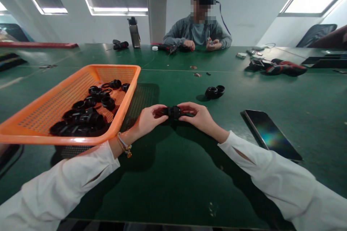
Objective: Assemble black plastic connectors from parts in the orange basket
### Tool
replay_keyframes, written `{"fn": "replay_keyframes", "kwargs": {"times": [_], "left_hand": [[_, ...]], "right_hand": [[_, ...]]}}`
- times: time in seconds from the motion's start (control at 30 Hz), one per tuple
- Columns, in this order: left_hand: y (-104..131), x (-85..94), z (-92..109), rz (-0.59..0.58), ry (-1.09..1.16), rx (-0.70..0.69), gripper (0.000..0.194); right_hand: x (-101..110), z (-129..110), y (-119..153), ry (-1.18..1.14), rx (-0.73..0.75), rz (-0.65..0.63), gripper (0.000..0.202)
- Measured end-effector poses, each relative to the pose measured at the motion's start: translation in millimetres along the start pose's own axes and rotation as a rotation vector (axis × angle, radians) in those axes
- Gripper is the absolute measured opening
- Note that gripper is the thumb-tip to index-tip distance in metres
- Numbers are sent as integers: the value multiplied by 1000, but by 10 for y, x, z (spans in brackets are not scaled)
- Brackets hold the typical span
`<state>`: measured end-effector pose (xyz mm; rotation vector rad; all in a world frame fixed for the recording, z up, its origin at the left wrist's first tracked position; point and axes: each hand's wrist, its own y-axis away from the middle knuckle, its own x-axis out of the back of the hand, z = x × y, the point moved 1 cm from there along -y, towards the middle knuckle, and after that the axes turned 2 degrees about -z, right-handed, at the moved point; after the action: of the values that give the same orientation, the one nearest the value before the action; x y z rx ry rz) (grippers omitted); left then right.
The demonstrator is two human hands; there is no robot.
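My left hand (pixel 151 118) and my right hand (pixel 197 115) meet over the green table, each with thumb and fingers closed on one end of a black plastic fitting (pixel 173 112). It lies level between them, with a ribbed ring at its middle; the fingers cover its ends. To the left of my left hand stands an orange basket (pixel 48 139) holding several black ring-like and tubular fittings (pixel 90 117). Beyond my right hand, a separate black fitting (pixel 214 92) rests on the table.
A phone (pixel 271 133) lies beside my right forearm. Across the green table (pixel 173 184) sits a person (pixel 199 29) with small items in hand. A bottle (pixel 134 32) stands at the far side, and a red-and-black tool (pixel 286 68) lies at the far right.
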<state>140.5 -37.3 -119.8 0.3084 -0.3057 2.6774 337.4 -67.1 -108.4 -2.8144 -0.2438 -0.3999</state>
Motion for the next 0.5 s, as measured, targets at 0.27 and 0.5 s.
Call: {"fn": "replay_keyframes", "kwargs": {"times": [0.27, 0.5], "left_hand": [[0, -2, -5, -7, 4, -4, 38], [1, -4, 16, -13, -29, -7, 35]], "right_hand": [[7, -12, 3, 2, -42, -11, 36], [2, 34, 5, -35, -23, -31, 39]]}}
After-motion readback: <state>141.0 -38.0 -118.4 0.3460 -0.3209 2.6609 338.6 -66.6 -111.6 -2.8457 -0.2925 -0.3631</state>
